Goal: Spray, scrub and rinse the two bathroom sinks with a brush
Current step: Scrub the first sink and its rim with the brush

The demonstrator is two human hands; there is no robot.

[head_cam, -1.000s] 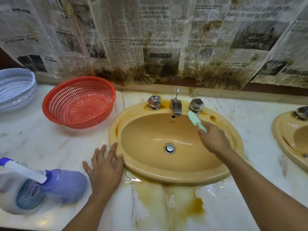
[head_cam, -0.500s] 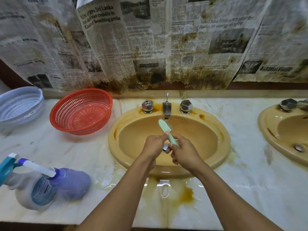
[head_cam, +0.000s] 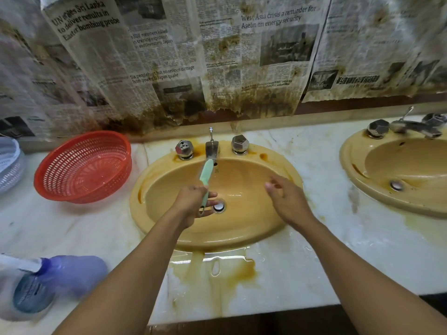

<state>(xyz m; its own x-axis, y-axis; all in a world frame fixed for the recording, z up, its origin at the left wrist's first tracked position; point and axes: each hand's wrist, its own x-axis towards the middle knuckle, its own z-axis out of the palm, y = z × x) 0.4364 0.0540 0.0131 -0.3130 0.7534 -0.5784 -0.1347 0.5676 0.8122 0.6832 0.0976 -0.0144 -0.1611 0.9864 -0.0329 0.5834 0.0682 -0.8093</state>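
A yellow oval sink point(head_cam: 246, 228) sits in the middle of a marble counter, with a chrome tap point(head_cam: 212, 148) and two faceted knobs behind its bowl. My left hand point(head_cam: 191, 204) grips the handle of a pale green brush point(head_cam: 206, 176) over the bowl, the brush head pointing up toward the tap spout. My right hand point(head_cam: 287, 200) hovers over the right side of the bowl, fingers loose and holding nothing. A second yellow sink point(head_cam: 396, 175) lies at the right edge. A spray bottle point(head_cam: 46, 284) lies on its side at the lower left.
A red plastic colander point(head_cam: 82, 165) stands left of the middle sink, with a pale basket point(head_cam: 9, 163) at the far left edge. Stained newspaper point(head_cam: 193, 56) covers the wall behind. Rusty brown water point(head_cam: 217, 269) has run down the counter front below the sink.
The brush has passed from my right hand to my left hand. My right hand has let go and moved to the right over the bowl. The camera view has shifted slightly left.
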